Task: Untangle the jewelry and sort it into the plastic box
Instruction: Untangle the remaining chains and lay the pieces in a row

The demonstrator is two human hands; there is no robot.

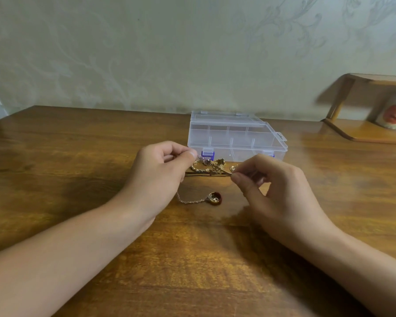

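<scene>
Gold chains in a knot (209, 167) lie at twelve o'clock from my hands, just before the closed plastic box (236, 139). My left hand (160, 172) pinches one strand, my right hand (272, 186) another, fingers curled. They look light, limp, slippery and easily kinked, so I'd hold near the knot. A loose chain and red ring (214, 198) lie at six o'clock; the wooden table (78, 156) gives room at nine.
</scene>
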